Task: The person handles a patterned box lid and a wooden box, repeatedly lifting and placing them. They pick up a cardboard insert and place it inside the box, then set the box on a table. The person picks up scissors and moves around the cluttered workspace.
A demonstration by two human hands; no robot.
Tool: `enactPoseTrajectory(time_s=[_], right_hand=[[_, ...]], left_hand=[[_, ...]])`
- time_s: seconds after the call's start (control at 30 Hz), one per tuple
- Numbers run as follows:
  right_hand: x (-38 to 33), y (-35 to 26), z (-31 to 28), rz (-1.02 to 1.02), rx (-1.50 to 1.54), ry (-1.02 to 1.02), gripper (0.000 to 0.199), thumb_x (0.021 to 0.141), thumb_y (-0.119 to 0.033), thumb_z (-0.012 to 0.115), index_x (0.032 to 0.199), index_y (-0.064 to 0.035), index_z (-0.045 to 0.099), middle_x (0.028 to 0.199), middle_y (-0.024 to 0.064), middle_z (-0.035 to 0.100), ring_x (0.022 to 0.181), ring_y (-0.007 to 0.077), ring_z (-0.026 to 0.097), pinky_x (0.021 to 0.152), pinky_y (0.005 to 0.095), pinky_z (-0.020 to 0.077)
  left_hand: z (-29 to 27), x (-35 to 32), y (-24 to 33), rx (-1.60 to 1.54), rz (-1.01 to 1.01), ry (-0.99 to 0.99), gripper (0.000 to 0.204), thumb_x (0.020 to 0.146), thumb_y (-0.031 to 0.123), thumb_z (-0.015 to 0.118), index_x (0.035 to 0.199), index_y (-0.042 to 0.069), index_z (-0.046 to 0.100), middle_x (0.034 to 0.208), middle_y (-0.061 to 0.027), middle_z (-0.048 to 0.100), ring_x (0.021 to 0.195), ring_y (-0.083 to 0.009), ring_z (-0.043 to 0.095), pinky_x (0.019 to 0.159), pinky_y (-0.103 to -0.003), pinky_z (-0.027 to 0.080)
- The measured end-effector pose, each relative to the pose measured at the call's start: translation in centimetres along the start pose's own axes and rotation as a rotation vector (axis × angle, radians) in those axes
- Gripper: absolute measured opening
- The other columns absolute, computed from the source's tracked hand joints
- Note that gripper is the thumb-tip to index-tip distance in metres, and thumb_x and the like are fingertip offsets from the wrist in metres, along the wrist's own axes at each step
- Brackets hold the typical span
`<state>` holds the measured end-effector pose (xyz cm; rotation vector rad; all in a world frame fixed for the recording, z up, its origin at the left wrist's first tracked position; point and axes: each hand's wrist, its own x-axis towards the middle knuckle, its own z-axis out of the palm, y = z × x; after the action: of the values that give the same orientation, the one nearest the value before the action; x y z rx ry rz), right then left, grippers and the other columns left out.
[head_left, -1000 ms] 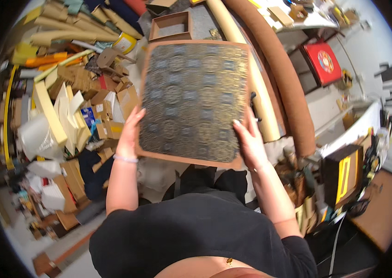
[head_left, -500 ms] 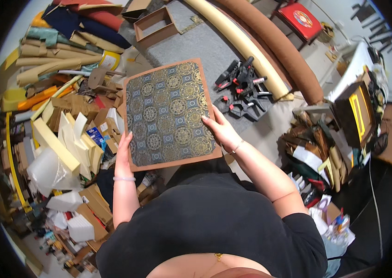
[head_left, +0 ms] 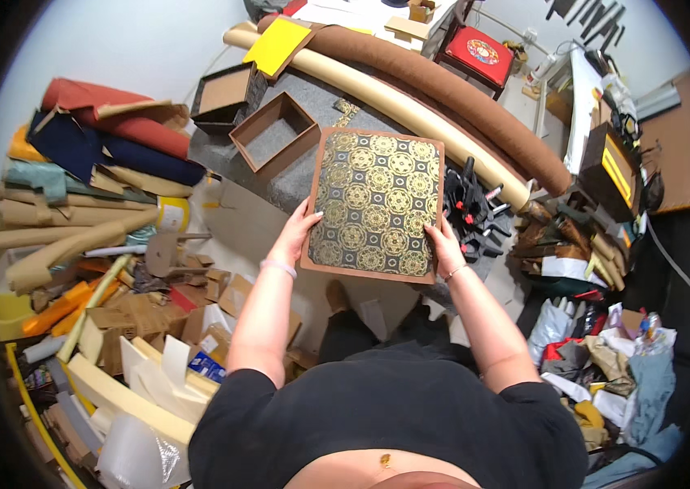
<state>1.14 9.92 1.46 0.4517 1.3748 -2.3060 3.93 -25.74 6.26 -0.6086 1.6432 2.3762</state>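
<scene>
Panel [head_left: 373,204] swung upright-ish over grey felt table [head_left: 280,183] versus half a second ago; flat rectangular board, dark cloth with gold medallions. Left hand [head_left: 300,231] and right hand [head_left: 445,247] grip its lower side edges. Black clamps [head_left: 469,204] just right.

One patterned panel [head_left: 373,204], dark with gold medallions and a brown border, is being held by two hands, the left hand [head_left: 300,231] and the right hand [head_left: 444,247]. Two open brown boxes are being seen on the grey table: a square tray [head_left: 274,133] and a larger box [head_left: 223,96]. Two long rolls are being counted, one cream roll [head_left: 394,102] and one brown roll [head_left: 459,94]. One yellow sheet [head_left: 278,42] and one red cushioned stool [head_left: 479,50] are being shown. The black clamps [head_left: 469,208] are too heaped to be counted
</scene>
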Motion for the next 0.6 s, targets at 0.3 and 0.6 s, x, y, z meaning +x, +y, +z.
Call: enactPoseTrajectory(time_s=[0.3, 0.6], right_hand=[[2.3, 4.5, 2.9, -0.022, -0.235, 0.229, 0.051, 0.097, -0.019, 0.066, 0.142, -0.0027, 0.050, 0.128, 0.0058, 0.065, 0.116, 0.0156, 0.059, 0.100, 0.0296, 0.0457], [10.1, -1.0, 3.1, -0.084, -0.349, 0.349, 0.057, 0.099, -0.033, 0.064, 0.138, 0.0060, 0.052, 0.129, 0.0114, 0.065, 0.114, 0.0169, 0.059, 0.099, 0.0290, 0.0450]], left_hand=[[-6.2, 8.4, -1.5, -0.038, -0.160, -0.169, 0.061, 0.094, 0.004, 0.064, 0.149, -0.002, 0.037, 0.141, -0.0134, 0.056, 0.127, -0.0204, 0.054, 0.107, -0.034, 0.045], [-2.6, 15.4, 4.6, 0.182, -0.194, -0.089, 0.051, 0.099, 0.027, 0.065, 0.140, -0.002, 0.053, 0.127, -0.0066, 0.066, 0.115, -0.0145, 0.060, 0.101, -0.029, 0.046]])
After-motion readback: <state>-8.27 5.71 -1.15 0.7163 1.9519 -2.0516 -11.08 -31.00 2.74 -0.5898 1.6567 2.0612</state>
